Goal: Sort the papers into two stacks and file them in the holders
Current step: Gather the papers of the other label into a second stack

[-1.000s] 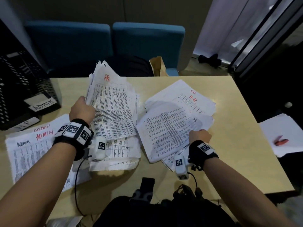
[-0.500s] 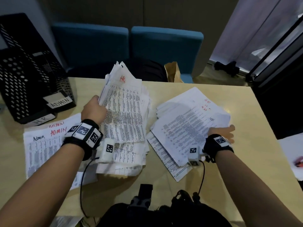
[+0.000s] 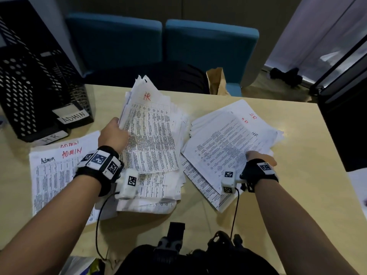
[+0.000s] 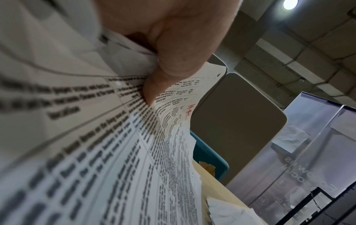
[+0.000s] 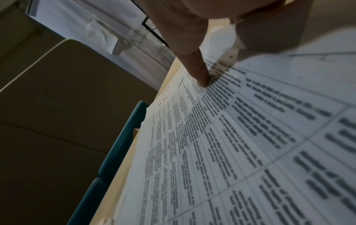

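**A:** Since a moment ago, what has shifted?

**B:** Mostly my right hand [image 3: 260,158]: it has laid its sheet down on the HR stack [image 3: 234,139] at the right of the tabletop [image 3: 297,195] and now rests on that sheet's near right edge. The right wrist view shows one finger [image 5: 200,76] straight, pressing the page, so that grip is loose and holds nothing. My left hand [image 3: 113,133] has hardly moved.

**A:** And the left grip?

**B:** Closed on the unsorted bundle [image 3: 151,135], thumb [image 4: 163,82] pinched over the top page, the far end tilted up off the tabletop. That page is marked HR in red.

**A:** Where do the other papers lie?

**B:** The Admin stack [image 3: 53,171] lies flat at the near left, partly under my left forearm. The black holders [image 3: 39,92], labelled ADMIN and HR, stand at the far left, and I cannot see any papers in them.

**A:** How do you do this step well?

**B:** I'd square the HR stack with the flat right hand first, since its sheets are fanned. Then peel only the top page from the bundle, keeping the left thumb firm so the rest don't slide. I'd read each red mark before choosing a side.
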